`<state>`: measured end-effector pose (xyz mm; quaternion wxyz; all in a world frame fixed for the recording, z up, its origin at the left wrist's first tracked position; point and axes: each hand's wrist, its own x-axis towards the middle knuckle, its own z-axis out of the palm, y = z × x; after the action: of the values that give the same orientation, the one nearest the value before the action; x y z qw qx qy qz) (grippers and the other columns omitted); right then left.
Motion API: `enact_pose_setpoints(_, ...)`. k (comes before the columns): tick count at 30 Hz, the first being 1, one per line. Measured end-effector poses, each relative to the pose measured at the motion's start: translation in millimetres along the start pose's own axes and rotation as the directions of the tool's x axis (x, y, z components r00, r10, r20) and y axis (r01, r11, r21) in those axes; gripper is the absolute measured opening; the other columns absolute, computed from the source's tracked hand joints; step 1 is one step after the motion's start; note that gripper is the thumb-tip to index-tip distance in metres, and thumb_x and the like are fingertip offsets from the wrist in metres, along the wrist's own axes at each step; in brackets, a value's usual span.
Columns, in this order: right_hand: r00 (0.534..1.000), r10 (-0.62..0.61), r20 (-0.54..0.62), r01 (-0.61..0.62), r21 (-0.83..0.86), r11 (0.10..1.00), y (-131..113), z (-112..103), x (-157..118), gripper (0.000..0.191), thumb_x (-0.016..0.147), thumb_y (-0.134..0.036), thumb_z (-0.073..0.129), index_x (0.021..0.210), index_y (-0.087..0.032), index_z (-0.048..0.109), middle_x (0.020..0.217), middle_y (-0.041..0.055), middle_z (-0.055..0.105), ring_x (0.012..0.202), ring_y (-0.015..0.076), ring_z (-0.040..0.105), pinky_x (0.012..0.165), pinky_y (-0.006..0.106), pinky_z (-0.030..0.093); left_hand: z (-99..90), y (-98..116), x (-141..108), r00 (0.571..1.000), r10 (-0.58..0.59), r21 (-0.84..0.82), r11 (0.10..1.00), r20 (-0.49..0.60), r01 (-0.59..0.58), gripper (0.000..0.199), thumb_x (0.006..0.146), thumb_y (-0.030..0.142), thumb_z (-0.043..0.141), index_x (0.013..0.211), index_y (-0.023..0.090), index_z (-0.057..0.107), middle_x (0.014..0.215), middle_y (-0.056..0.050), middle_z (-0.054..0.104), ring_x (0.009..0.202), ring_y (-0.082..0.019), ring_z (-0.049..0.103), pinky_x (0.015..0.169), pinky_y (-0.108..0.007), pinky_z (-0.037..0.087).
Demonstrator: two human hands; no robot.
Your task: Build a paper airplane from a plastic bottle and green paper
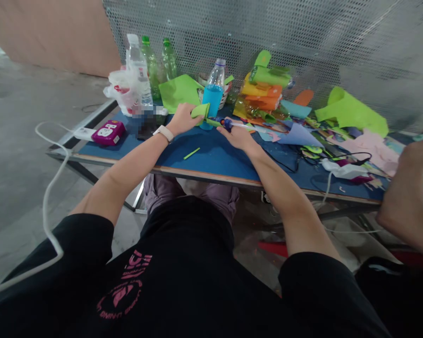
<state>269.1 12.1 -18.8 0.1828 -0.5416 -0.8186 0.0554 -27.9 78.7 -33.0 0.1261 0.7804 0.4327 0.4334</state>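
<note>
My left hand [182, 119], with a pale band at the wrist, is closed around a folded bright green sheet piece [200, 111]. In my right hand [238, 137] is a blue glue gun [226, 124], a clear glue stick poking out behind it. Its nozzle end points left, at the lower edge of the green piece; whether they touch is unclear. Just behind both hands stands a clear plastic bottle [217, 75], blue around its lower part, which the hands partly cover. A thin green strip [191, 153] lies on the blue tabletop [218, 159] in front of me.
At the left are a purple box [109, 133], a white-capped bottle [138, 65], green bottles [169, 61] and a plastic bag [124, 89]. Coloured scraps [299, 136] and cables cover the right side. Another person's arm [407, 192] is at far right. A perforated metal panel [197, 28] stands behind.
</note>
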Motion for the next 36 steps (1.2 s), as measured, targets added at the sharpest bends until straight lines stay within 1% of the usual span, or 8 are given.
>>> enact_pose_setpoints(7,1.000,-0.009,-0.017,0.009,-0.009,1.000,7.4,9.0,3.5,0.060,0.124,-0.080,0.047,0.144,-0.030,0.076,0.143,0.0202,0.083,0.148,0.0488,0.076,0.136,0.063,0.061,2.1,0.1,0.7,1.000,0.004,-0.057,0.998,-0.029,-0.006,0.033,0.089,0.031,0.096,0.079,0.028,0.065,0.070,-0.008,0.060,0.109,-0.046,0.083,0.115,-0.062,0.067)
enact_pose_setpoints(11,0.999,0.021,-0.035,-0.021,-0.015,1.000,8.5,12.0,4.9,0.078,0.124,-0.088,0.043,0.159,-0.025,0.073,0.153,0.0233,0.081,0.158,0.0497,0.073,0.139,0.064,0.059,2.0,0.1,0.9,1.000,0.012,-0.041,0.999,-0.026,-0.013,0.039,0.089,0.031,0.093,0.074,0.031,0.058,0.068,-0.007,0.059,0.100,-0.040,0.080,0.111,-0.057,0.068)
enact_pose_setpoints(13,0.999,0.021,-0.029,-0.021,-0.017,1.000,7.0,11.7,4.5,0.080,0.124,-0.085,0.043,0.163,-0.021,0.072,0.156,0.0263,0.080,0.160,0.0510,0.072,0.141,0.064,0.058,1.9,-0.5,1.3,1.000,0.010,-0.011,1.000,-0.021,-0.010,0.045,0.089,0.030,0.092,0.071,0.032,0.052,0.066,-0.006,0.056,0.093,-0.038,0.078,0.109,-0.057,0.068)
enact_pose_setpoints(17,0.999,0.042,-0.017,-0.042,-0.025,0.999,1.7,9.1,2.6,0.076,0.124,-0.079,0.045,0.160,-0.020,0.075,0.155,0.0287,0.082,0.159,0.0559,0.072,0.139,0.069,0.059,2.4,-1.5,2.6,0.999,0.031,0.008,1.000,-0.033,-0.031,0.052,0.088,0.032,0.092,0.068,0.034,0.045,0.061,-0.002,0.048,0.083,-0.033,0.073,0.102,-0.054,0.070)
enact_pose_setpoints(23,0.996,0.055,-0.066,-0.056,-0.008,0.998,1.9,11.3,2.6,0.086,0.122,-0.093,0.037,0.147,-0.023,0.079,0.140,0.0261,0.083,0.149,0.0543,0.077,0.133,0.066,0.065,3.8,-3.4,3.6,0.996,0.069,-0.004,0.998,-0.055,-0.070,0.052,0.088,0.044,0.093,0.069,0.035,0.045,0.057,-0.001,0.047,0.071,-0.028,0.063,0.086,-0.047,0.068)
enact_pose_setpoints(26,0.995,0.063,-0.076,-0.063,0.004,0.998,3.8,12.7,3.3,0.090,0.121,-0.098,0.037,0.148,-0.024,0.079,0.137,0.0250,0.083,0.149,0.0547,0.077,0.130,0.064,0.067,3.3,-3.4,3.0,0.998,0.059,0.017,0.998,-0.038,-0.058,0.054,0.091,0.042,0.094,0.069,0.034,0.046,0.061,-0.004,0.053,0.075,-0.030,0.068,0.091,-0.051,0.069)
enact_pose_setpoints(30,0.993,0.073,-0.087,-0.073,0.004,0.997,2.6,11.2,3.5,0.083,0.122,-0.092,0.041,0.149,-0.023,0.080,0.136,0.0252,0.084,0.145,0.0560,0.078,0.129,0.068,0.067,2.4,-3.6,2.3,0.998,0.052,0.017,0.998,-0.027,-0.052,0.052,0.092,0.036,0.096,0.072,0.034,0.048,0.068,-0.007,0.062,0.090,-0.036,0.078,0.102,-0.054,0.070)
enact_pose_setpoints(36,0.993,0.089,-0.078,-0.088,0.024,0.996,0.7,6.4,2.6,0.090,0.119,-0.099,0.036,0.149,-0.025,0.078,0.132,0.0244,0.085,0.134,0.0548,0.081,0.125,0.067,0.068,2.0,-1.1,1.8,0.998,0.058,-0.006,0.998,-0.007,-0.058,0.044,0.092,0.027,0.091,0.073,0.033,0.051,0.073,-0.007,0.066,0.094,-0.035,0.079,0.107,-0.052,0.070)
